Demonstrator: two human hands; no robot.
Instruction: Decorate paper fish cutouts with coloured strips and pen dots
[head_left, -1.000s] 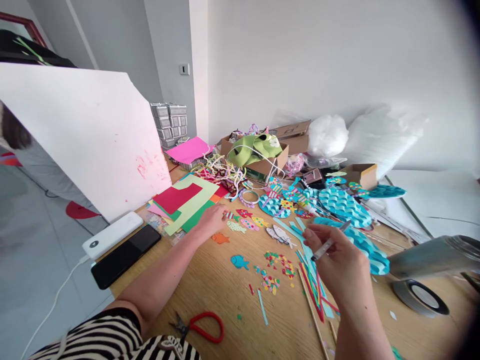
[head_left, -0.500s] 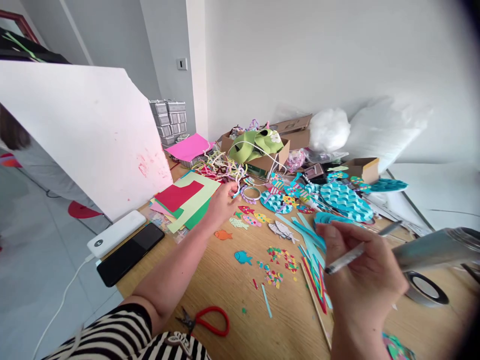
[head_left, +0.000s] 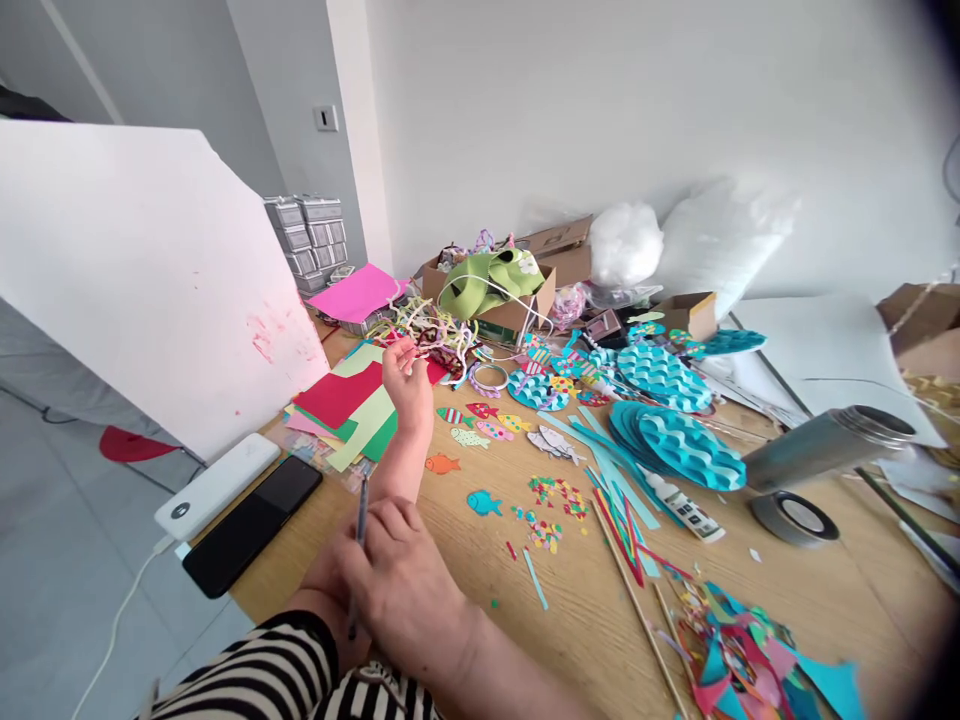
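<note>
My right hand is closed round a slim grey pen and lies across my left forearm. My left hand is raised over the coloured paper, its fingers loosely bent and apart, holding nothing that I can see. Beneath and beside it are red paper and pale green paper. To the right of the left forearm lie an orange paper fish, a blue paper fish and several patterned paper fish. Small paper confetti is scattered nearby.
A phone and a white power bank lie at the left edge. A glue bottle, a steel flask, a tape roll, blue wavy discs and paper scraps are on the right. A white board stands left.
My right hand, with the pen, has swung from the right side onto my left forearm. My left hand has moved left and turned upward. The view has shifted right; the red-handled pliers are no longer visible.
</note>
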